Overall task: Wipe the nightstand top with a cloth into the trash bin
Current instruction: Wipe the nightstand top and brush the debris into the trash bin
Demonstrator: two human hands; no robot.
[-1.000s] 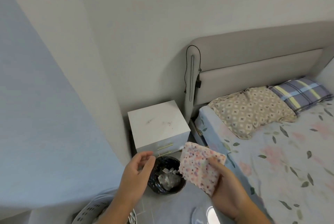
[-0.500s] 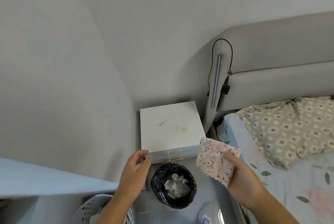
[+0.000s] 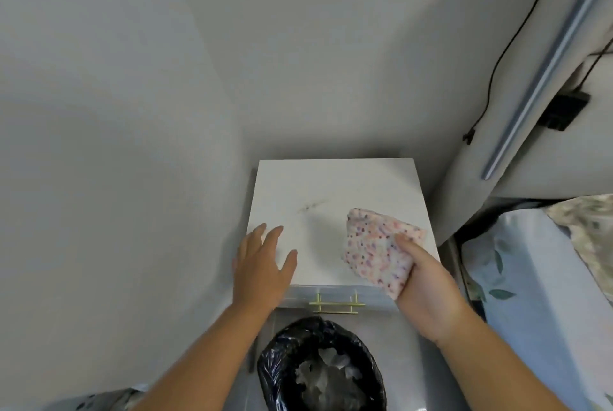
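Head view. A white square-topped nightstand stands in a corner of pale grey walls, with a grey upholstered headboard to its right. One faint dark smudge marks the top left of centre. Two brass bar handles show on the front.

The right hand grips one folded pink-speckled cloth over the front right of the top; contact with the surface cannot be told. The left hand, fingers straight and spread and holding nothing, lies over the front left corner.

One round trash bin lined with a black plastic bag stands on the floor just before the nightstand and holds crumpled white paper.

One black cable, one black plug and one silver rod lie against the headboard. The bed's floral sheet fills the right edge.
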